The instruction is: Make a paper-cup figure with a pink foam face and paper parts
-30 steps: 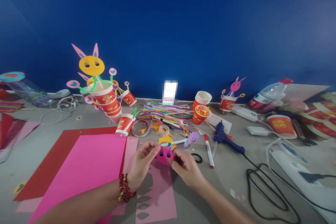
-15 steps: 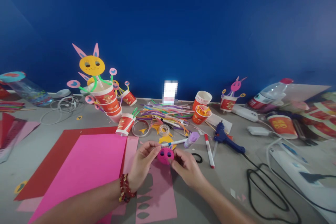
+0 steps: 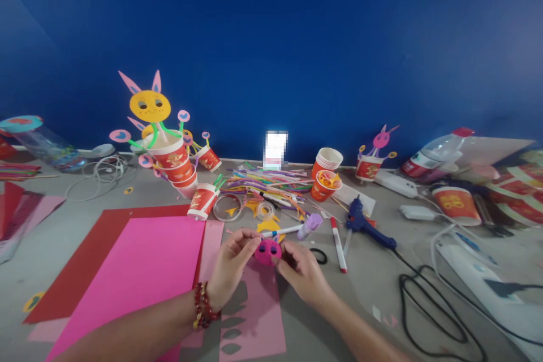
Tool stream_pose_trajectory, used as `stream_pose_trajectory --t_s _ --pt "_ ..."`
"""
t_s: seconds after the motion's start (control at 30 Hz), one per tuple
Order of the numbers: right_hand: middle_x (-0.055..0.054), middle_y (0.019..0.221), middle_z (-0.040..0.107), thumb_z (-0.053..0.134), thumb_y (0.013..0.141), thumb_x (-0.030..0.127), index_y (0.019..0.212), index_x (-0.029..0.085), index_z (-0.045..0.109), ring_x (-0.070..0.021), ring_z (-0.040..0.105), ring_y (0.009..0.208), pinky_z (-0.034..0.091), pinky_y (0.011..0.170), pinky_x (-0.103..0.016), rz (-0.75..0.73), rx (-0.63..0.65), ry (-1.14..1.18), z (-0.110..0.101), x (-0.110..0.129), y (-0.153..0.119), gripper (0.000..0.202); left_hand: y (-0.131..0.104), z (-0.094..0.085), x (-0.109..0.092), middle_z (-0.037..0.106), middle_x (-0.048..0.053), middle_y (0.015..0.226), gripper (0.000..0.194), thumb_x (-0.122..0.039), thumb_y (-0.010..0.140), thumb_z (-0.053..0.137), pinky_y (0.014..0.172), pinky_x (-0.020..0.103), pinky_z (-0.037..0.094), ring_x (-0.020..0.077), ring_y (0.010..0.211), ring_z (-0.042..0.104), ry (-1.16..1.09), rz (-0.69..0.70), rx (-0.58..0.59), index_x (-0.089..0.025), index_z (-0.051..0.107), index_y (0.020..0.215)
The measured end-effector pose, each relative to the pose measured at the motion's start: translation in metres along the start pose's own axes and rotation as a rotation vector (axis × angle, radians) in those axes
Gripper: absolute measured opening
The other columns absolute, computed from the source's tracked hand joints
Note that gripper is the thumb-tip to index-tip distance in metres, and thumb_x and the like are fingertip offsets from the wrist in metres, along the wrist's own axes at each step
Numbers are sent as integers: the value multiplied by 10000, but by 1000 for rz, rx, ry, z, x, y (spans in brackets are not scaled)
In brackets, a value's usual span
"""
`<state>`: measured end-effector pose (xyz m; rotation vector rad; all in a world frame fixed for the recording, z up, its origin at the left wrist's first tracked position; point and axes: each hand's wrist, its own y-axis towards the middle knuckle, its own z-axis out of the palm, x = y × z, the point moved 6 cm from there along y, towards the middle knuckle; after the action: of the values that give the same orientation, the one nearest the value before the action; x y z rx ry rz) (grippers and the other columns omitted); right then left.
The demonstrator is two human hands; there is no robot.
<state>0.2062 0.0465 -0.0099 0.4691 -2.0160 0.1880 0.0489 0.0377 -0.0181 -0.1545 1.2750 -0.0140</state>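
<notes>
Between my two hands is a small round magenta paper face [image 3: 267, 253] with dark eyes drawn or stuck on it. My left hand [image 3: 236, 260] pinches its left edge between thumb and fingers; a bead bracelet circles that wrist. My right hand [image 3: 306, 272] grips the right edge, thumb on the front. Below the face lies a light pink paper sheet [image 3: 258, 317] with leaf-shaped holes cut along its left side. Just beyond my hands are a white and blue pen [image 3: 285, 231] and a purple glue stick [image 3: 310, 225].
Magenta paper [image 3: 148, 271] over red paper lies left. Stacked red cups [image 3: 175, 167] carry a yellow rabbit face [image 3: 150, 106]. Pipe cleaners [image 3: 265, 184] lie at the back. A blue glue gun [image 3: 365, 223], its cord [image 3: 424, 317], a red-capped marker [image 3: 338, 246] and a power strip [image 3: 470, 288] are right.
My hands and the magenta face hold almost still. The whole view has shifted very slightly.
</notes>
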Motion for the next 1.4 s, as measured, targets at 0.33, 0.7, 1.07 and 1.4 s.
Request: stream_pose_trajectory --t_s 0.33,0.7,1.07,1.4 --pt "54 610 377 480 810 179 658 212 381 -115 358 557 248 495 -221 1 -8 -15 0 1 -1 185 -5 -1 -5 708 26 915 246 -404 865 629 782 252 502 167 866 649 73 39 23 -192 644 989" --pt "48 624 393 478 840 207 672 212 396 -119 368 561 263 504 -222 -69 -11 -34 -4 7 -3 187 -3 4 -1 719 76 1067 263 -395 887 596 914 346 505 219 996 666 -32 29 125 -202 630 1063" --pt "48 627 398 505 846 224 668 210 399 -117 365 560 272 507 -224 -101 13 17 -2 7 -2 208 0 6 -7 600 15 822 209 -371 806 699 678 236 460 133 731 544 103 159 108 -174 634 817" --pt "45 628 402 513 839 214 666 207 418 -118 365 564 273 503 -224 -65 19 46 -1 7 -2 198 -2 7 -7 612 10 799 230 -387 771 730 685 242 451 138 722 542 49 86 100 -173 648 792"
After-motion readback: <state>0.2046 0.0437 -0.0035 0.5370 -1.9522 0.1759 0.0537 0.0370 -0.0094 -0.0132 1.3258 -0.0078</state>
